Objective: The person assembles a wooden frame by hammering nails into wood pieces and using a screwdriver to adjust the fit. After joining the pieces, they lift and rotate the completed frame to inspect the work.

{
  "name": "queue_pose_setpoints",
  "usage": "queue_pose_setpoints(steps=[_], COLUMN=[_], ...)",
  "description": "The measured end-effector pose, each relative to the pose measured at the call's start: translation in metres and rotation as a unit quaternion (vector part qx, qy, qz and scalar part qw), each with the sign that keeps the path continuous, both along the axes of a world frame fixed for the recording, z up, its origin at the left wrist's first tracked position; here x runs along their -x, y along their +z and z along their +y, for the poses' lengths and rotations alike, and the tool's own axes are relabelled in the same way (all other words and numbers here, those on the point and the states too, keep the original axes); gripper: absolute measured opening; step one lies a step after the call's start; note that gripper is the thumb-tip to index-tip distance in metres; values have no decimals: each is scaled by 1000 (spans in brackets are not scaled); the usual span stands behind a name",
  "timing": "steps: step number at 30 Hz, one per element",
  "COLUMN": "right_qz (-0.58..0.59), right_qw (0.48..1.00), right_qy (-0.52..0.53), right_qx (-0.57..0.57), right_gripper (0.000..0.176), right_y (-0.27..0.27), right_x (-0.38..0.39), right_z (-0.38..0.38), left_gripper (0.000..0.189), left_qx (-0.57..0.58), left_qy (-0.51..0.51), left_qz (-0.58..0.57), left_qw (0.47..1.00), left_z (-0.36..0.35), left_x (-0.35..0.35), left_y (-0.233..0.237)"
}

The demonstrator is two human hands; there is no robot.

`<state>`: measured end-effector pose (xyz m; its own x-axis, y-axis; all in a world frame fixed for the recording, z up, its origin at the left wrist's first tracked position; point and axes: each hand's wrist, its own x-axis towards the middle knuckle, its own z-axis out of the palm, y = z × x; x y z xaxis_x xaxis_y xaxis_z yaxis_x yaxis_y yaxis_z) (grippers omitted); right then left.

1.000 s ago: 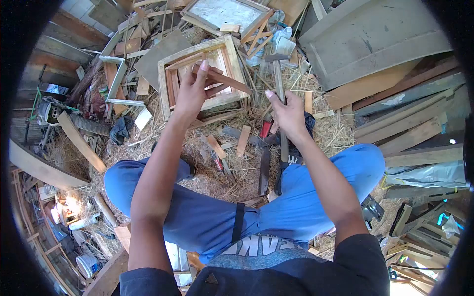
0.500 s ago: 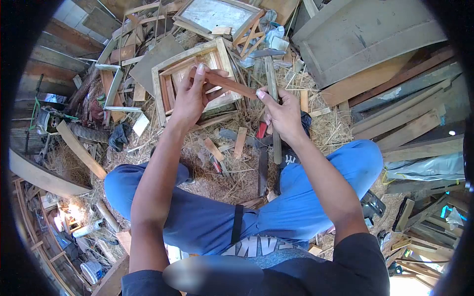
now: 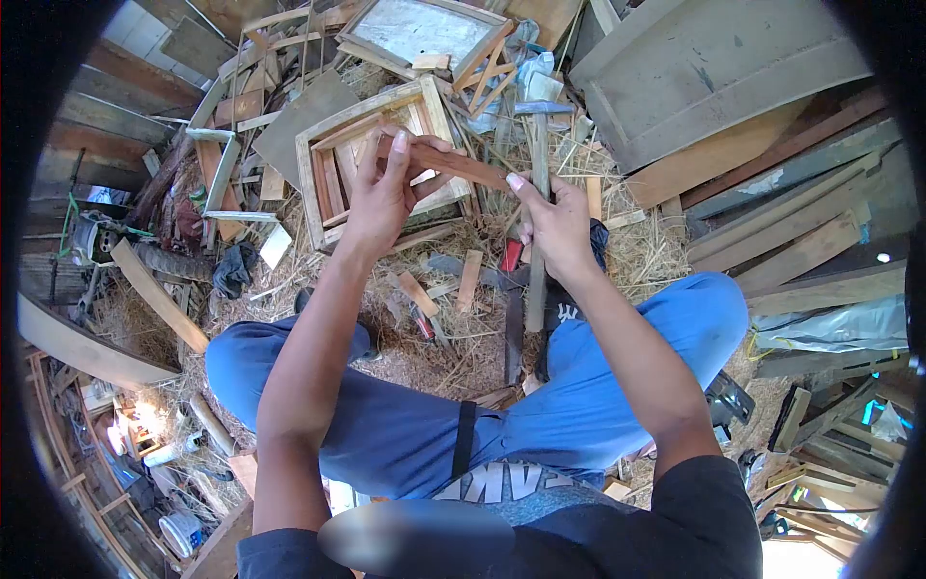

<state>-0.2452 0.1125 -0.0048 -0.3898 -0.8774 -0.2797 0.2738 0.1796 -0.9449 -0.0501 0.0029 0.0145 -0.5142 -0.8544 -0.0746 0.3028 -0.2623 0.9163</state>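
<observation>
A short reddish-brown wooden strip [image 3: 453,164] is held between both hands, tilted slightly down to the right. My left hand [image 3: 386,188] grips its left end, thumb on the near side and fingers behind. My right hand [image 3: 555,217] pinches its right end with the thumb, while its other fingers wrap round the handle of a hammer [image 3: 537,289]. The hammer stands nearly upright in view, head at the top. Behind the strip lies a wooden frame [image 3: 313,183] with reddish slats inside.
Straw and wood offcuts [image 3: 469,281] cover the ground between my knees, beside a red-handled tool [image 3: 422,323]. A large grey panel [image 3: 714,77] leans at the upper right, above stacked boards [image 3: 810,241]. A curved plank [image 3: 159,294] lies left.
The hammer has shifted slightly, its head a little lower and more to the right. The strip and both hands have moved slightly down and to the right.
</observation>
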Motion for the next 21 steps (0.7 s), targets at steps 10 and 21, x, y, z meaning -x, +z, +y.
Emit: queue_pose_setpoints(steps=[10, 21], right_qz=[67, 176], right_qw=[998, 984], right_qy=[-17, -5], right_qx=[-9, 33], right_gripper=[17, 16], right_y=[6, -7], right_x=[-2, 0], right_z=[5, 4], left_gripper=[24, 33], left_qx=[12, -57], left_qy=[13, 33], left_qz=[-17, -35], left_qw=[1000, 997], left_z=[9, 6], left_x=[8, 6], left_y=[-1, 5])
